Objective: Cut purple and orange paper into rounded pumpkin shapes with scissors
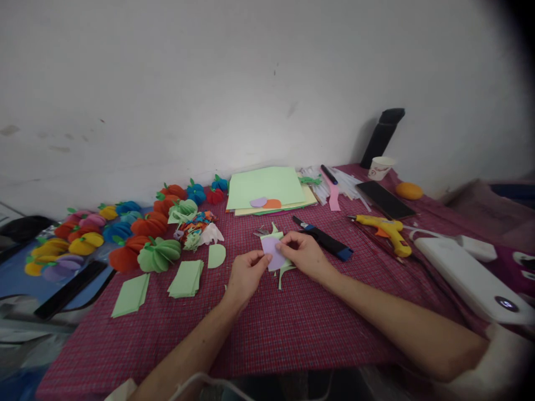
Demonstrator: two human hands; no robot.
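Note:
Pinched between both hands is a purple rounded paper piece (pixel 271 248), lying against light green paper (pixel 288 263) that mostly hides behind it. My left hand (pixel 246 275) grips its lower left edge with thumb and finger. On the upper right side, my right hand (pixel 308 257) is closed on the same piece. Thin green paper scraps (pixel 281 277) lie on the cloth just below. Left of my hands rests a green half-round cut-out (pixel 216 255), with a stack of green paper rectangles (pixel 186 278) beside it. A black and blue utility knife (pixel 328 240) lies beyond my right hand.
Colourful paper pumpkins (pixel 150 225) crowd the left side, near a scrap pile (pixel 195 228). Coloured sheets (pixel 267 184) lie at the back. To the right are a yellow glue gun (pixel 387 228), a phone (pixel 385 199), a paper cup (pixel 380 167) and a white power bank (pixel 468 275).

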